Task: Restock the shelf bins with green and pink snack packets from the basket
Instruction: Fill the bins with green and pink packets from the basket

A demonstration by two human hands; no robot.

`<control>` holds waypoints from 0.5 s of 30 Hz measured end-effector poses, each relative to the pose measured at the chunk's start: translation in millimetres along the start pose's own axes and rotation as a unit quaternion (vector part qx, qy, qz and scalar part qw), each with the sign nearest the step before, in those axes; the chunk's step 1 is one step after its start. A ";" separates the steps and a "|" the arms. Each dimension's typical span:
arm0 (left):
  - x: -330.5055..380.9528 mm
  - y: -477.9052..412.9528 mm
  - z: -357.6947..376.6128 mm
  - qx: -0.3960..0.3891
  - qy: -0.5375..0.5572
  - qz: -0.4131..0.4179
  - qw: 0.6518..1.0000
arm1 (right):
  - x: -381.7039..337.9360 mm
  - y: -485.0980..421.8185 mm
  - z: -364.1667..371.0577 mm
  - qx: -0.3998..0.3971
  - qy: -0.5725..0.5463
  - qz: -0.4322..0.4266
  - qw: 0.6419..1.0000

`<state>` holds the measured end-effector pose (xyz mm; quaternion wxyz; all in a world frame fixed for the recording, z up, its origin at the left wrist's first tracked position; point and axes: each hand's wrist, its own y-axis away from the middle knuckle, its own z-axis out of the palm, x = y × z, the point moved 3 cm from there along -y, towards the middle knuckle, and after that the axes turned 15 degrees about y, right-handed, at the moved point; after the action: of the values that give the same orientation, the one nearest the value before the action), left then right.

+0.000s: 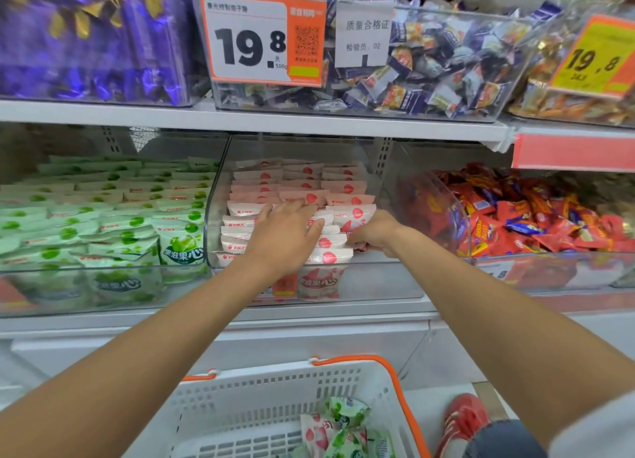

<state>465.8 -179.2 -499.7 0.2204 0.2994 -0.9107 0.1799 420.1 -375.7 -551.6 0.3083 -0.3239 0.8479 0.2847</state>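
**Both hands deep in the pink bin**

Here's the shelf [240, 119], and on its lower level, toward the left end, the green bin [41, 285] is packed with green packets [130, 231]. Right beside it, mid-shelf, is the pink bin [381, 279], and that's where the action is. Down below, the white basket [261, 395] sits in front of the shelf with a small mix of loose packets [343, 426], green and pink, in its near corner, so there is more to stock.

The left hand [285, 237] lies flat and spread, fingers straight, pressing on the front rows of pink packets [347, 188]. The right hand [372, 232] is touching the same rows at their right side, fingers curled down among them. Whether it pinches a packet, I cannot tell.

The step looks like seating and squaring the pink rows. To do it well, keep that flat palm steady so the upright packets don't topple. Slide the right side in snug and fill the open space at the bin's front right corner. Keep greens out of this bin.
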 end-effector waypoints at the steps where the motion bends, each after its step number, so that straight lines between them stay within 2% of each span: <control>1: 0.1 -0.3 -0.1 0.001 0.000 -0.001 1.000 | -1.3 -0.7 0.9 -0.011 0.002 -0.012 1.000; 9: 1.1 -0.2 0.6 -0.003 -0.009 -0.002 1.000 | -1.9 -3.9 6.6 -0.071 -0.020 -0.043 0.996; 15: -1.8 -1.9 2.0 -0.004 -0.013 -0.009 1.000 | 1.6 -17.7 11.0 -0.057 -0.012 -0.037 0.998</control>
<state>467.7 -180.7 -501.8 0.2113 0.3086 -0.9116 0.1705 435.7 -379.9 -564.9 0.3104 -0.3688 0.8138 0.3247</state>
